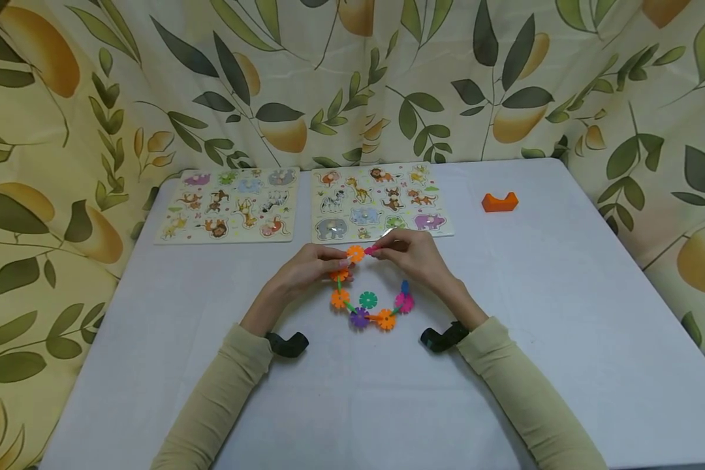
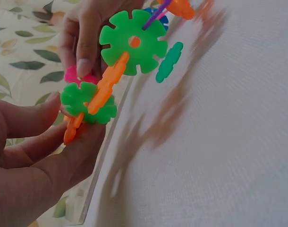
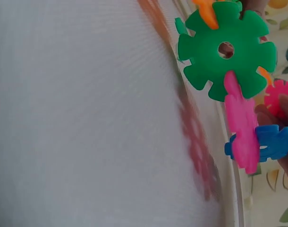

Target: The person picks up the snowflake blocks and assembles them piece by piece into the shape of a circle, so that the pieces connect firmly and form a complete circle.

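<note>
A curved chain of slotted plastic flower discs, in orange, green, purple, pink and blue, hangs in a loop between the hands. My left hand pinches its upper left end, near an orange disc. Between the thumb and fingers of my right hand is a pink disc, held edge-on against that orange disc; whether their slots are joined I cannot tell. The chain's other end has a blue disc fitted to a pink one. A teal-green disc shows inside the loop.
Two animal puzzle boards lie side by side at the back of the white-covered table. An orange notched block sits at the back right. A leaf-patterned curtain hangs behind.
</note>
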Available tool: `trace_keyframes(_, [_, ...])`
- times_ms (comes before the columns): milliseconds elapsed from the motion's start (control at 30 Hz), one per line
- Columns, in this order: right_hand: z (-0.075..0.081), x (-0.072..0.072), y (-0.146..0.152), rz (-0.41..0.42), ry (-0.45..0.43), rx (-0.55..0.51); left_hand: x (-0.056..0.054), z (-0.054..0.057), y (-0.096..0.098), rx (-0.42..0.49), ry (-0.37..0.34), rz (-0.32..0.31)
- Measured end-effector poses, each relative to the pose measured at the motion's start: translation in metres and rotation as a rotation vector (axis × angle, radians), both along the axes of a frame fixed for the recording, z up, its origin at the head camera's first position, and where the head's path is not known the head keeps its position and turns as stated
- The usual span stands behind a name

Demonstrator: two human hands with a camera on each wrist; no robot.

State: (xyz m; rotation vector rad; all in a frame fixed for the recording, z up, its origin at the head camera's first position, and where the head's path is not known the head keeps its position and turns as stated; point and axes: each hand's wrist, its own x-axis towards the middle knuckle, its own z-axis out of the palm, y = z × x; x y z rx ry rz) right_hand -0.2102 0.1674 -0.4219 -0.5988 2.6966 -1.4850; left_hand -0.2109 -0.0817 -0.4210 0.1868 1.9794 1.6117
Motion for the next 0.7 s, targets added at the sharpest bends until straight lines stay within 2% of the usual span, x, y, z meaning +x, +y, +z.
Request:
trace_keyframes(200, [-0.0010,-0.0020,-0.0031,0.041,-0.027,-0.044,-0.0011,-0.0031,0.0018,-0.008,0.034,-0.024])
trace_keyframes(433, [-0.0025,-0.0054,-0.0020,0.057,-0.045,-0.058,-0.0017,-0.0036,0.0027,-0.087,0.113,-0.064])
trace_keyframes(600, [-0.0001,-0.0070,-0.0012,0.065,-0.144,-0.051,-0.0008,0.0025,-0.0006,-0.101,0.097,-0.089])
trace_keyframes(700, [0.0013,-0.0073,-0.0028,0.066,-0.206,-0.061,-0.0011,0.0042,-0.0034,-0.045,0.053,-0.085])
